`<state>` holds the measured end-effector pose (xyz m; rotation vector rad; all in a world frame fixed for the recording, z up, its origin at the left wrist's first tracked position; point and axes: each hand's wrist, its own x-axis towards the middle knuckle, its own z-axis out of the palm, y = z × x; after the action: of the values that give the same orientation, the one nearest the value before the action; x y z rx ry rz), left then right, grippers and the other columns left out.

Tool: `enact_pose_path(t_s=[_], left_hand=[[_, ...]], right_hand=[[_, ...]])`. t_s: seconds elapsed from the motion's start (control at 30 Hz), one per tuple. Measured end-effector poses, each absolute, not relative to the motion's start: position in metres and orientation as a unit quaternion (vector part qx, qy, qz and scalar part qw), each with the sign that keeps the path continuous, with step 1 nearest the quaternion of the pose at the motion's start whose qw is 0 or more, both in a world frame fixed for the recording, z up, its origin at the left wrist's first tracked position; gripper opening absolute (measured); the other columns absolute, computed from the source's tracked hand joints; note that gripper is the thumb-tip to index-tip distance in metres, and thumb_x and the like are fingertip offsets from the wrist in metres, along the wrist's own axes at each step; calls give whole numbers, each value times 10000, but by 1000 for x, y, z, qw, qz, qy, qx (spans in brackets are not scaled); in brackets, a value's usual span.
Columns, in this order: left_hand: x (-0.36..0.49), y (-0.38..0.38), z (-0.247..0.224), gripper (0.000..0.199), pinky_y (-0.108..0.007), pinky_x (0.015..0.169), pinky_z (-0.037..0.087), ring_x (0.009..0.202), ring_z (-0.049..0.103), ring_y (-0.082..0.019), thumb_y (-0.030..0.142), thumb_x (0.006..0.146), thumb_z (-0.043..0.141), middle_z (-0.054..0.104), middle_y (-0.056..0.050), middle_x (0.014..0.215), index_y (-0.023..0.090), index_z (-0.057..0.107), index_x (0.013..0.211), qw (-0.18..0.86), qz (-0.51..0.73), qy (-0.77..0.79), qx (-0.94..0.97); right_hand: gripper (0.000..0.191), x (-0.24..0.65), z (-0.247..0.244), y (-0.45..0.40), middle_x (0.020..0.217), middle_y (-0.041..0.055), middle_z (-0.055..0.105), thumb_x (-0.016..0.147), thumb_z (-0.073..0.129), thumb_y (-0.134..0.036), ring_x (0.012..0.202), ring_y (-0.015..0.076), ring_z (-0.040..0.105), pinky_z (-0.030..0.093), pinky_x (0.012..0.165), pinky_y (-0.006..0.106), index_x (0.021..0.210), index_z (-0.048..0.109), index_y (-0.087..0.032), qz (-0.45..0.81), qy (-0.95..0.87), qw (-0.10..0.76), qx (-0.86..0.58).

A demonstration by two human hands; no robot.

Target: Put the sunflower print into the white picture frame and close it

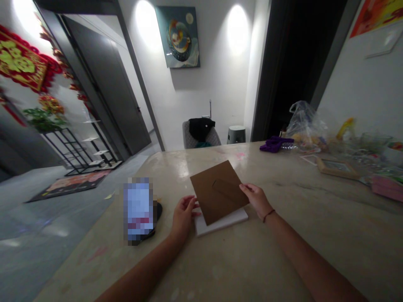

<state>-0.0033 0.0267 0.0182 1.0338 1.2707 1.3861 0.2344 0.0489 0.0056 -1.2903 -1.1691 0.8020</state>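
Observation:
A brown backing board (217, 195) with a stand flap outlined in its middle is tilted over a white picture frame (222, 223). The frame lies on the table, and only its near part shows under the board. My right hand (256, 199) pinches the board's right edge between thumb and fingers. At the left side, my left hand (185, 212) has its fingers curled against the frame's edge, close to the board's left edge. The board hides most of the frame's face.
Left of my hands, a phone with a blurred screen (138, 209) stands on a dark holder. On the table's right side are a purple cloth (275, 144), a clear plastic bag (305, 126), a wooden frame (336, 167) and a pink item (387, 187). A chair (187, 136) stands beyond the far edge.

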Motion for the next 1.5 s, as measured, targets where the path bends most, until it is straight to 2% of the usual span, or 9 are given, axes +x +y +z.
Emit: enact_pose_path(t_s=[0.13, 0.23, 0.47, 0.67, 0.8, 0.93, 1.03, 1.33, 1.5], left_hand=[[-4, 26, 19, 304, -272, 560, 470, 704, 597, -173, 347, 608, 649, 641, -57, 849, 176, 575, 848, 402, 569, 542, 470], [-9, 27, 15, 218, -323, 688, 471, 776, 601, -204, 271, 638, 610, 640, -60, 866, 182, 606, 837, 311, 522, 586, 536], [-10, 25, 8, 325, -390, 958, 342, 1077, 513, -250, 162, 738, 497, 598, -99, 1105, 179, 552, 1057, 79, 350, 647, 673], [-9, 24, 9, 316, -384, 937, 347, 1035, 550, -247, 146, 771, 446, 629, -123, 1065, 161, 552, 1068, 95, 329, 637, 691], [-10, 25, 8, 302, -402, 930, 344, 1025, 553, -271, 145, 756, 461, 633, -142, 1048, 151, 575, 1035, 109, 360, 623, 686], [-11, 26, 8, 244, -381, 935, 347, 1002, 563, -247, 140, 754, 458, 647, -104, 1021, 182, 605, 944, 122, 361, 616, 689], [-12, 25, 8, 212, -384, 945, 345, 1003, 564, -245, 159, 762, 460, 652, -94, 1024, 193, 620, 898, 119, 357, 603, 703], [-11, 23, 6, 361, -423, 1013, 288, 1152, 481, -287, 257, 761, 519, 567, -128, 1211, 161, 598, 1100, 93, 306, 619, 717], [-8, 20, 12, 432, -400, 1030, 278, 1194, 443, -249, 292, 829, 433, 500, -113, 1289, 126, 505, 1221, 35, 183, 645, 741]], right_hand=[[414, 271, -1, 61, 806, 75, 699, 668, 559, -478, 805, 206, 625, 483, 704, 289, 830, 684, -118, 239, -411, 626, -619], [389, 303, -7, 66, 850, 104, 702, 689, 528, -415, 826, 232, 630, 482, 738, 325, 867, 691, -109, 165, -376, 606, -681], [334, 345, -13, 60, 930, 132, 687, 693, 493, -328, 864, 263, 613, 456, 733, 368, 891, 703, -159, 104, -387, 509, -762], [245, 331, -15, 54, 899, 175, 662, 705, 505, -280, 842, 286, 572, 404, 726, 413, 786, 719, -190, 24, -457, 402, -793], [261, 300, -5, 51, 991, 162, 612, 752, 470, -222, 916, 275, 522, 393, 747, 396, 886, 686, -163, -112, -558, 318, -759], [231, 250, 7, 42, 949, 90, 619, 802, 435, -215, 911, 218, 515, 393, 814, 354, 880, 650, -183, -89, -677, 345, -645], [173, 218, 7, 34, 939, 77, 621, 794, 476, -245, 935, 219, 510, 387, 849, 349, 823, 641, -200, -61, -749, 297, -589], [307, 207, -3, 31, 1061, 145, 598, 816, 456, -326, 1043, 260, 495, 371, 919, 379, 986, 602, -117, -29, -750, 236, -618], [471, 207, -6, 32, 1188, 188, 541, 818, 444, -420, 1164, 298, 421, 310, 994, 420, 1093, 570, -59, -5, -749, 240, -618]])
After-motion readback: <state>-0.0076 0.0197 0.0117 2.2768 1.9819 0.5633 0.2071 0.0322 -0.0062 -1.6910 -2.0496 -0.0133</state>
